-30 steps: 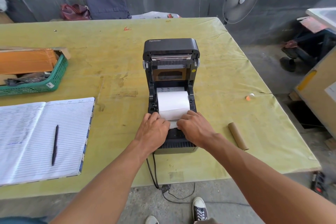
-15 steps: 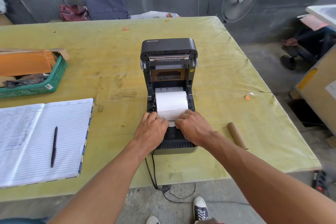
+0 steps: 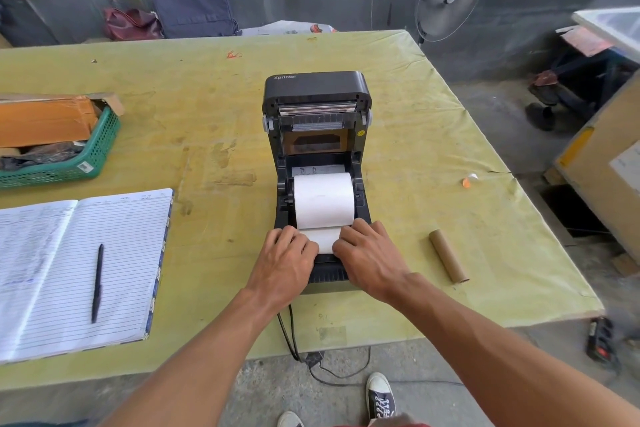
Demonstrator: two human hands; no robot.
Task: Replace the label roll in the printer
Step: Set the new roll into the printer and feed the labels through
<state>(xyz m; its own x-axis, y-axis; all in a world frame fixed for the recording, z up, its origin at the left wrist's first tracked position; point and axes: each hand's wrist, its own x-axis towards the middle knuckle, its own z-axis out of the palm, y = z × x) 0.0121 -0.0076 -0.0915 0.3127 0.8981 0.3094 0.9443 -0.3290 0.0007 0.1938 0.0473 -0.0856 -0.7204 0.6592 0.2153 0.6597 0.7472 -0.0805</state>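
Snugly in the printer (image 3: 317, 88) sits the label roll (image 3: 323, 199), left hand (image 3: 282, 267) and right hand (image 3: 372, 262) pressing it.

"Xprinter" on printer (image 3: 317, 121) lid (wall notice unreadable).

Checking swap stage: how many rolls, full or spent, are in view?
2. A full white label roll sits in the open printer; an empty cardboard core lies on the table to the printer's right. The green basket could hide more.

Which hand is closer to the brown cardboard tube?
Right. The right hand rests on the printer front, left of the cardboard tube; the left hand is farther left, beyond it.
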